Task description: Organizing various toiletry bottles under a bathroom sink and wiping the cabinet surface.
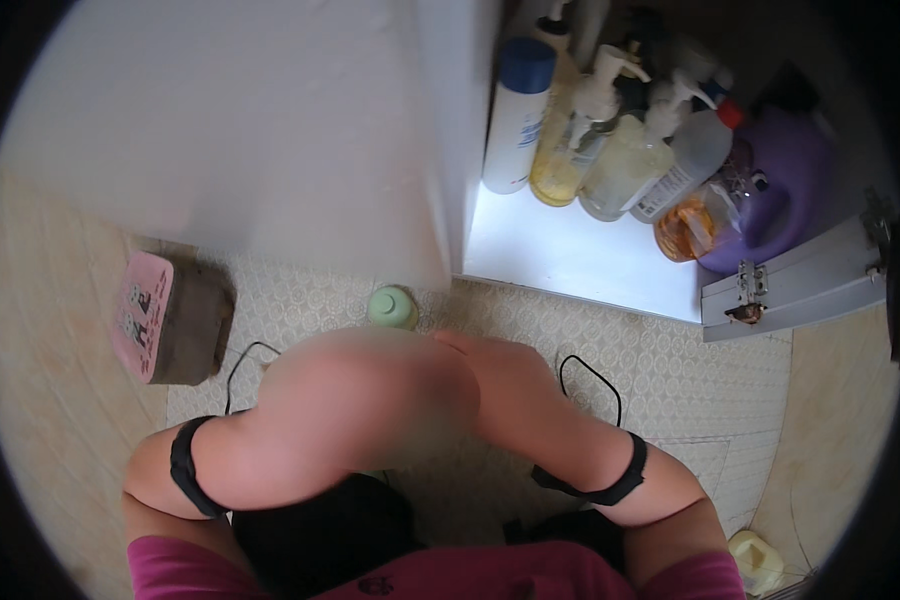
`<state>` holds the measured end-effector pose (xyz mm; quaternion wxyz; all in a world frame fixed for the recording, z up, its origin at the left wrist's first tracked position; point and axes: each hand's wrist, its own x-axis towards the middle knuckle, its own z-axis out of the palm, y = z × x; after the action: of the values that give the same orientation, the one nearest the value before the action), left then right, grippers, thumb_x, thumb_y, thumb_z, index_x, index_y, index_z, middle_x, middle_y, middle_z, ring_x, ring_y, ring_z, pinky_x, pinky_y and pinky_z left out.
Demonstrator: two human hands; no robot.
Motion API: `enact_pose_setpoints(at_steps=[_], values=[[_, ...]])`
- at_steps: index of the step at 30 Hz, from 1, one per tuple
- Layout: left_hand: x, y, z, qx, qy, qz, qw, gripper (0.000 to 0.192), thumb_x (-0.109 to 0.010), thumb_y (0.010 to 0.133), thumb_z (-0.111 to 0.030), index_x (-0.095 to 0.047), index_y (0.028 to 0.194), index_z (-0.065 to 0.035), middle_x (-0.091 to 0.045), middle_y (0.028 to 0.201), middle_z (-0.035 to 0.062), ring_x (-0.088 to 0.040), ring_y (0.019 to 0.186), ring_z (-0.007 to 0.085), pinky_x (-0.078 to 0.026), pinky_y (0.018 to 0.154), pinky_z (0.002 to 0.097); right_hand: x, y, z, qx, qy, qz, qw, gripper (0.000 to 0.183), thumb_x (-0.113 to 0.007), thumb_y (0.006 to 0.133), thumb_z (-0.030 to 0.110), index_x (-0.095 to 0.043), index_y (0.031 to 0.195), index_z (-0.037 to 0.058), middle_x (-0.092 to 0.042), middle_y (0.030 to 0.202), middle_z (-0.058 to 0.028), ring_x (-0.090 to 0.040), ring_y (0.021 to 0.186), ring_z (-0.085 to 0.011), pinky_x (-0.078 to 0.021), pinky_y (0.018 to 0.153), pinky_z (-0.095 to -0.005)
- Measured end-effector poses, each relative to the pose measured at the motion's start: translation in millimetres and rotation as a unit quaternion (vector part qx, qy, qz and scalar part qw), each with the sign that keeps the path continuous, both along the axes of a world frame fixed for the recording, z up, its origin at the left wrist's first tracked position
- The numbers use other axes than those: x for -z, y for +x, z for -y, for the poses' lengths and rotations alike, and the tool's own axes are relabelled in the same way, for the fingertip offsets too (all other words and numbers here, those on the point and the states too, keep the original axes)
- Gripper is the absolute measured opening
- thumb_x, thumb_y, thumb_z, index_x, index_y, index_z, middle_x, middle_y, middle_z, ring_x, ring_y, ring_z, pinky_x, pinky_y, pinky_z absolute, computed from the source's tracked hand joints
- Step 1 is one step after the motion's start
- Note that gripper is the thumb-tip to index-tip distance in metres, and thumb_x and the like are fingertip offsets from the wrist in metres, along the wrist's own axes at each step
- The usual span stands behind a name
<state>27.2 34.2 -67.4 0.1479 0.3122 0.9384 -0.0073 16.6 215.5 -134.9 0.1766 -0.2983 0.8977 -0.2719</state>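
My left hand [345, 382] and my right hand [506, 375] come together low before me. A blur covers the area where they meet, so their fingers and anything between them cannot be made out. Just beyond them, on the patterned floor [322, 300], is a pale green rounded container [392, 307], seen from above and partly hidden by the blur. To the right stands an open white cabinet [585, 274]. Inside are a white bottle with a blue cap [521, 116], clear pump bottles [626, 169], a bottle of orange liquid [686, 229] and a purple jug [784, 180].
A wide white panel [232, 127] fills the upper left. The cabinet door [810, 277] swings out at the right on metal hinges. On the left sits a box with a pink printed top [146, 315]. A pale yellow plastic container [755, 562] lies at lower right.
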Motion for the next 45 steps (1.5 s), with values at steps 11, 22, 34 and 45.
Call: enact_pose_setpoints(at_steps=[11, 22, 34, 45], values=[[-60, -29, -68, 0.193, 0.326, -0.474, 0.794, 0.023, -0.063, 0.066, -0.008, -0.062, 0.088, -0.0022, -0.057, 0.084, 0.0093, -0.06, 0.078, 0.023, -0.051, 0.071, 0.0373, -13, -48, -98, 0.259, -0.302, 0.118, 0.91, 0.031, -0.068, 0.08, 0.013, -0.059, 0.107, -0.0007, -0.058, 0.098, -0.0162, -0.064, 0.078, -0.026, -0.0543, 0.069, -0.0327], [70, -67, -75, -0.003, 0.319, -0.11, 0.941, 0.053, -0.063, 0.077, -0.001, -0.044, 0.127, 0.0013, -0.053, 0.119, 0.0214, -0.055, 0.106, 0.0392, -0.048, 0.088, 0.041, 43, -84, -59, 0.298, -0.185, -0.195, 0.916, 0.024, -0.061, 0.081, 0.011, -0.062, 0.101, -0.0023, -0.059, 0.097, -0.0229, -0.059, 0.087, -0.039, -0.0501, 0.079, -0.0418], [58, -44, -41, -0.026, 0.243, -0.09, 0.965, 0.022, -0.06, 0.083, -0.012, -0.058, 0.104, -0.0058, -0.062, 0.084, 0.0112, -0.06, 0.078, 0.0342, -0.049, 0.067, 0.0432, 10, -56, -55, 0.332, -0.125, -0.083, 0.931, 0.037, -0.07, 0.077, 0.012, -0.058, 0.11, 0.0016, -0.062, 0.095, -0.0161, -0.063, 0.085, -0.0332, -0.0495, 0.074, -0.0389], [144, -62, 34, -0.204, -0.07, 0.08, 0.973, 0.051, -0.075, 0.073, -0.014, -0.051, 0.114, 0.0041, -0.062, 0.091, 0.0199, -0.062, 0.09, 0.0375, -0.051, 0.077, 0.0421, 43, -12, -10, 0.088, -0.011, 0.128, 0.988, 0.026, -0.068, 0.076, 0.015, -0.063, 0.098, 0.0023, -0.065, 0.089, -0.0147, -0.064, 0.086, -0.0308, -0.0503, 0.075, -0.0407]])
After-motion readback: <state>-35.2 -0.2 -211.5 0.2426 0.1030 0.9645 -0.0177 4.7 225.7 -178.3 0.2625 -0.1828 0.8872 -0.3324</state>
